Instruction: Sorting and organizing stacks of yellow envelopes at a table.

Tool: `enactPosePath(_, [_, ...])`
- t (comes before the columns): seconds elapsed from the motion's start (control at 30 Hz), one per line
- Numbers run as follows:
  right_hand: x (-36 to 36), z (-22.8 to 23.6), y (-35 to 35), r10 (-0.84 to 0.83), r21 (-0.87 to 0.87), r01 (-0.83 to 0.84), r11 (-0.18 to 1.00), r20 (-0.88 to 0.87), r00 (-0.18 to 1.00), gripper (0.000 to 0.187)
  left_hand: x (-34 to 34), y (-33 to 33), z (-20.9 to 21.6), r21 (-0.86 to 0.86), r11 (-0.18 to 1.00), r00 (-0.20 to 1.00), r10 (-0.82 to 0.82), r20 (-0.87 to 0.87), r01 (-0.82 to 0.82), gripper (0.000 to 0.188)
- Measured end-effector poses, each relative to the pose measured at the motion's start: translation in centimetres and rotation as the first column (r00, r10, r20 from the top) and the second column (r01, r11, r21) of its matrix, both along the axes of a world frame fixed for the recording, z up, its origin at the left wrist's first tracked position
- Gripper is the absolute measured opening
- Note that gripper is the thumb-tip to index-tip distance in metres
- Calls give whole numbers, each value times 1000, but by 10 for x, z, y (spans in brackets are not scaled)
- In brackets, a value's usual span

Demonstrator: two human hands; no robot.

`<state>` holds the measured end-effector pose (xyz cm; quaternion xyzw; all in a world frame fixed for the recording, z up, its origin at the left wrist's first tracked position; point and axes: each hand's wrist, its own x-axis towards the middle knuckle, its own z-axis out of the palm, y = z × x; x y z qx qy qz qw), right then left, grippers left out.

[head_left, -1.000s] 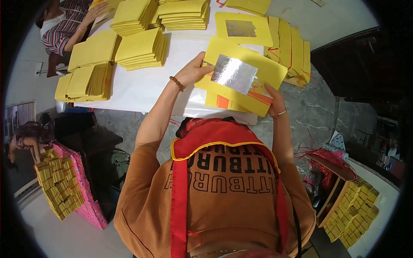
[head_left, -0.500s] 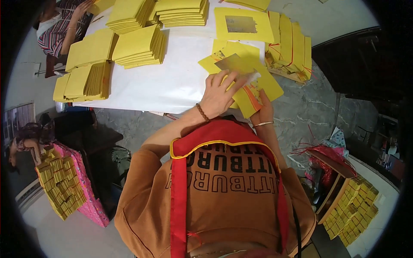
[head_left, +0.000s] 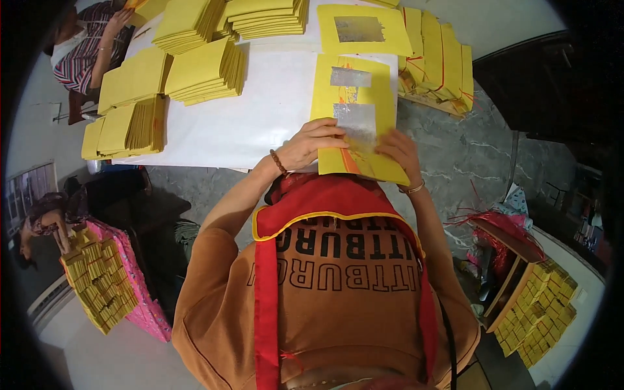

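A yellow paper sheet [head_left: 383,168] with a silver foil patch and orange print lies at the front edge of the table, under both hands. My left hand [head_left: 315,144] closes on its left side, fingertips over the paper by the foil and thumb hidden. My right hand [head_left: 401,155], a little smeared by motion, grips the sheet's right side. Another yellow sheet [head_left: 385,81] with silver foil lies just beyond, its near part covered by the one in my hands. Farther off rests a third foil-patched yellow sheet [head_left: 331,39].
Stacks of folded yellow paper [head_left: 201,71] stand on the left of the white-covered table [head_left: 273,97]. Tied yellow bundles [head_left: 429,65] sit at its right edge. A person [head_left: 88,52] works at the far left. Boxes of yellow bundles [head_left: 104,279] flank me.
The tilted sheet has swung straight and come down in line with the sheet beyond. My left hand has moved left and down to its edge; my right hand has shifted along its right side.
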<state>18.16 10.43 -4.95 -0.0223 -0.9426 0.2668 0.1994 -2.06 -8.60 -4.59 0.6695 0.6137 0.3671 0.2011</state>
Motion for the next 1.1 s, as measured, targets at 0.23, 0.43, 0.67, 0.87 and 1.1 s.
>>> enactPosePath(0.23, [-4, -9, 2, 8, -650, 135, 748, 211, 977, 20, 1, 2, 10, -226, 922, 945, 326, 19, -313, 21])
enactPosePath(0.43, [-31, 1, -12, -178, -890, 230, 393, 172, 969, 44, 6, 16, 16, -468, 721, 776, 621, 110, -511, 26])
enactPosePath(0.67, [-34, -6, -10, -250, -843, 289, 454, 191, 949, 51, 8, 15, -6, -391, 739, 659, 670, 340, -549, 40])
enactPosePath(0.87, [-37, -14, -9, -282, -819, 368, 440, 263, 923, 37, 4, 18, 16, -516, 670, 682, 702, 206, -534, 57])
enactPosePath(1.1, [-43, -8, -5, -261, -791, 412, 452, 324, 909, 37, 8, 21, 27, -457, 696, 709, 682, 179, -554, 51])
